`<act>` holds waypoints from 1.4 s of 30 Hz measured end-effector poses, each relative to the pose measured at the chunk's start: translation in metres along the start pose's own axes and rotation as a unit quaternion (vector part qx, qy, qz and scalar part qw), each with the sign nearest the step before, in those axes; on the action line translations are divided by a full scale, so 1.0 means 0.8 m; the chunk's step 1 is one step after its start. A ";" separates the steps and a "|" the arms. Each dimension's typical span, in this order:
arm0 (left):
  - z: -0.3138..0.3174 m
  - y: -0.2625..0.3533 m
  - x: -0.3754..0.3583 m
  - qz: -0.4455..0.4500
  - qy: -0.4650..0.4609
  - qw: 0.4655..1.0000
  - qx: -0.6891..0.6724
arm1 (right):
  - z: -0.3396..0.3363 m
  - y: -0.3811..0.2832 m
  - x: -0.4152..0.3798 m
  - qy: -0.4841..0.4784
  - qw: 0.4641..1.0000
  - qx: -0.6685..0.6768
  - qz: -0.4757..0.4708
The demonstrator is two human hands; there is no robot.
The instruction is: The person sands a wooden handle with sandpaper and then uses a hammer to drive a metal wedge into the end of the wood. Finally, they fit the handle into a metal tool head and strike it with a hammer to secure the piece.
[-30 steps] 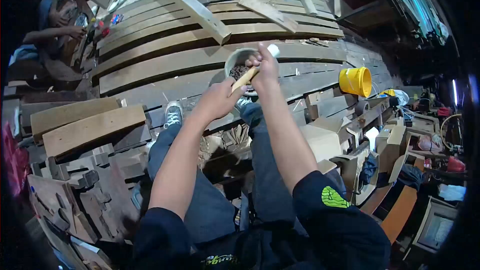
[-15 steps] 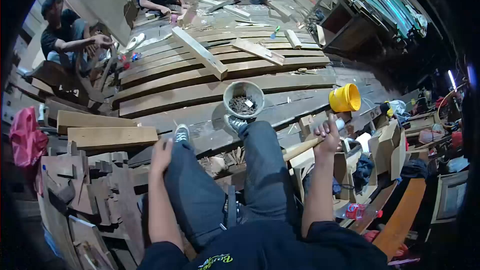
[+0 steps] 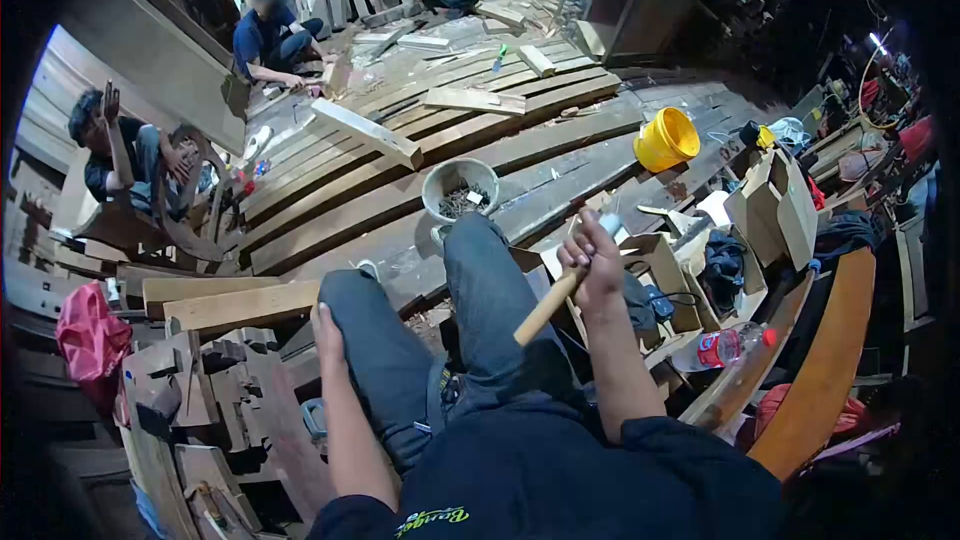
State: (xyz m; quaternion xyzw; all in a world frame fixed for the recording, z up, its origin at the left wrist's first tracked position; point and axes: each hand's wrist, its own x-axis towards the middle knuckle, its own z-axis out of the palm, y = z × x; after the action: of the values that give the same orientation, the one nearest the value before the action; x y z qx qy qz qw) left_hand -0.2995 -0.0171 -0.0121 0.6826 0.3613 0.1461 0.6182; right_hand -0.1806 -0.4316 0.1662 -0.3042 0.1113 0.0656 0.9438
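Observation:
My right hand [image 3: 594, 262] is closed around the wooden handle of a hammer [image 3: 548, 308], held above the right side of my lap. Its pale grey head shows just beyond my fingers, partly covered by them. On the outer side of my left knee lies my left hand [image 3: 327, 335], seen edge-on with its fingers extended and nothing in it. A grey bucket [image 3: 433, 202] stands on the planks in front of my knees, with dark nail-like pieces [image 3: 458, 202] and a small white scrap inside.
A yellow bucket [image 3: 652, 145] lies tilted at front right. Open cardboard boxes [image 3: 775, 200], a plastic bottle [image 3: 735, 347] and an orange-brown board [image 3: 825, 370] are on my right. Stacked wood offcuts [image 3: 225, 390] fill my left. Several people squat or sit beyond the long beams [image 3: 340, 205].
My right hand has brought the hammer inward and turned it, so the handle now points toward my lap. My left hand has lowered against my knee. The view has shifted and tilted.

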 end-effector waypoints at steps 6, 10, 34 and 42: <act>0.069 0.054 -0.042 0.125 -0.015 0.984 0.126 | -0.017 -0.047 -0.027 -0.062 0.997 0.006 -0.036; 0.098 0.076 -0.086 0.117 -0.081 0.979 0.146 | -0.028 -0.045 -0.037 -0.061 0.997 -0.027 -0.025; 0.028 0.028 -0.185 0.245 -0.062 0.925 0.285 | 0.018 -0.124 -0.091 -0.209 0.961 0.172 -0.053; 0.019 0.050 -0.173 0.243 0.035 0.969 0.018 | 0.081 -0.152 -0.096 -0.348 0.911 0.208 -0.075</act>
State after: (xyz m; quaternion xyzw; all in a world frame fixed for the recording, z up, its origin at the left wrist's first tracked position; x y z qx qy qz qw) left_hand -0.3734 -0.1204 0.0572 0.7554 0.2085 0.3092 0.5388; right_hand -0.2202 -0.4959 0.3045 -0.0666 -0.2365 0.0719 0.9667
